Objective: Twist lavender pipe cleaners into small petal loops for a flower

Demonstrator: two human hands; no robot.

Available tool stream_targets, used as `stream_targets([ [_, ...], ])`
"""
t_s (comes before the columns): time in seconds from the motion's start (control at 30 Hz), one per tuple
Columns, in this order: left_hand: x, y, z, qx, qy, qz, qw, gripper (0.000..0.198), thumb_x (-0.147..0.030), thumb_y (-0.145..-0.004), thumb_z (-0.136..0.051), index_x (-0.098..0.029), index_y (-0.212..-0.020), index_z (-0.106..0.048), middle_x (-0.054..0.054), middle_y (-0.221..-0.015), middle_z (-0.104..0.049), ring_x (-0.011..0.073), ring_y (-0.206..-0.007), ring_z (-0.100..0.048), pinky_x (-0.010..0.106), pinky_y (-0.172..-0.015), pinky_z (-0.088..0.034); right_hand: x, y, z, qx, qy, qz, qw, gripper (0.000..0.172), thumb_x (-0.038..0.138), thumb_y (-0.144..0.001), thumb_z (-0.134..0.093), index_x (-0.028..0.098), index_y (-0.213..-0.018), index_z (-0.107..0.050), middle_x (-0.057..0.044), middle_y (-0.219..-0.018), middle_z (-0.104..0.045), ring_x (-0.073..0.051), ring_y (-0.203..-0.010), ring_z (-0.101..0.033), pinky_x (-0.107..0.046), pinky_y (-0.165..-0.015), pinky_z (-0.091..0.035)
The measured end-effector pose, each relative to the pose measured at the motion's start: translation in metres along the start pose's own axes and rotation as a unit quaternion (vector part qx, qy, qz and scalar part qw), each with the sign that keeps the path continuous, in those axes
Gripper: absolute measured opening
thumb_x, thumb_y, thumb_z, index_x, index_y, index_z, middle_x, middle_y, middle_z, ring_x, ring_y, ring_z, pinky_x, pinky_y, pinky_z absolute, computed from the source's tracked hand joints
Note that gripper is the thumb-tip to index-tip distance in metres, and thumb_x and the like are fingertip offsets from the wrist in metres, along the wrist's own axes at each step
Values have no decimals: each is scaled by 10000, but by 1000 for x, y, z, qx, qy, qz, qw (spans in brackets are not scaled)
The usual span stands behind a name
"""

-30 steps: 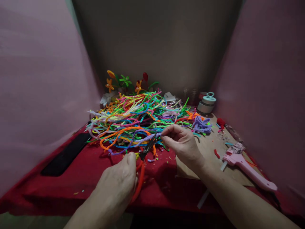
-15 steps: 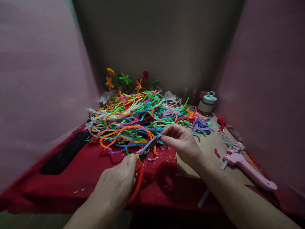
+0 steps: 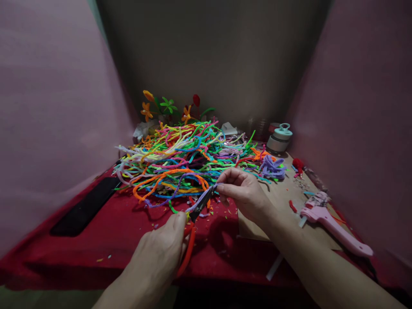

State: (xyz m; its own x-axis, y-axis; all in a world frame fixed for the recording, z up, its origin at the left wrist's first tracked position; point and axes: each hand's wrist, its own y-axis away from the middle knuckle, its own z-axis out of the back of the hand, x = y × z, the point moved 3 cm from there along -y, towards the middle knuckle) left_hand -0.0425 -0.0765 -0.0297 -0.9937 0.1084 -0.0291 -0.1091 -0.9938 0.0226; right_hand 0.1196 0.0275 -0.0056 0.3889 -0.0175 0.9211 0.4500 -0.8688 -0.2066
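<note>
My left hand (image 3: pixel 164 242) is closed round the red-handled scissors (image 3: pixel 189 249), whose dark blades point up and to the right. A light purple pipe cleaner (image 3: pixel 204 196) runs along the blades, from near my left thumb to the fingertips of my right hand (image 3: pixel 243 191). Those fingertips pinch its far end, close to the blade tips. Whether the blades touch the pipe cleaner is too small to tell. Behind both hands lies a large pile of coloured pipe cleaners (image 3: pixel 180 159).
A black phone-like slab (image 3: pixel 85 210) lies at the left on the red cloth (image 3: pixel 128 240). At the right, a pink glue gun (image 3: pixel 334 227) and purple coils (image 3: pixel 273 167) rest on a brown board (image 3: pixel 257 227). A lidded jar (image 3: pixel 279 138) and fuzzy flowers (image 3: pixel 168 105) stand behind.
My left hand and the scissors have shifted very slightly. My right hand keeps its pinch in almost the same place.
</note>
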Motion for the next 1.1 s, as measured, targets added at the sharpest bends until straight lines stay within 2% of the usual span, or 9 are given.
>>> stream_targets([
  [0.43,0,0,-4,5,-19,6,1000,207,-150,-817,-290,-208,-950,-437,38,-812,-595,203,-679,-641,260,-488,-385,1,0,-4,0,-22,-30,999,137,170,-589,-703,145,-632,-575,39,-503,-548,-63,-383,-462,-187,-363,-377],
  [0.63,0,0,-7,-57,-26,-16,998,203,-159,-830,-294,-207,-962,-441,31,-815,-601,168,-653,-639,224,-463,-381,0,0,-4,2,-40,-42,998,141,154,-586,-696,142,-638,-566,38,-482,-554,-66,-347,-461,-179,-330,-373],
  [0.83,1,0,-5,-76,-52,-33,995,261,-125,-837,-251,-194,-959,-471,26,-766,-597,155,-567,-629,221,-420,-377,-2,0,-3,11,-44,-45,998,106,136,-604,-667,143,-650,-572,36,-502,-565,-69,-355,-473,-182,-335,-388],
  [0.97,2,0,0,-80,-65,-53,993,265,-117,-820,-274,-186,-956,-490,50,-823,-624,153,-577,-634,212,-436,-407,-2,1,-3,12,-39,-45,998,109,138,-607,-667,144,-645,-566,39,-482,-557,-73,-350,-470,-188,-329,-393],
  [1.1,5,0,-1,-111,-64,-75,989,281,-126,-808,-277,-172,-970,-502,69,-835,-634,162,-547,-630,220,-411,-405,-2,0,-2,13,-33,-43,998,101,132,-608,-660,142,-633,-562,37,-472,-554,-75,-347,-471,-190,-331,-395],
])
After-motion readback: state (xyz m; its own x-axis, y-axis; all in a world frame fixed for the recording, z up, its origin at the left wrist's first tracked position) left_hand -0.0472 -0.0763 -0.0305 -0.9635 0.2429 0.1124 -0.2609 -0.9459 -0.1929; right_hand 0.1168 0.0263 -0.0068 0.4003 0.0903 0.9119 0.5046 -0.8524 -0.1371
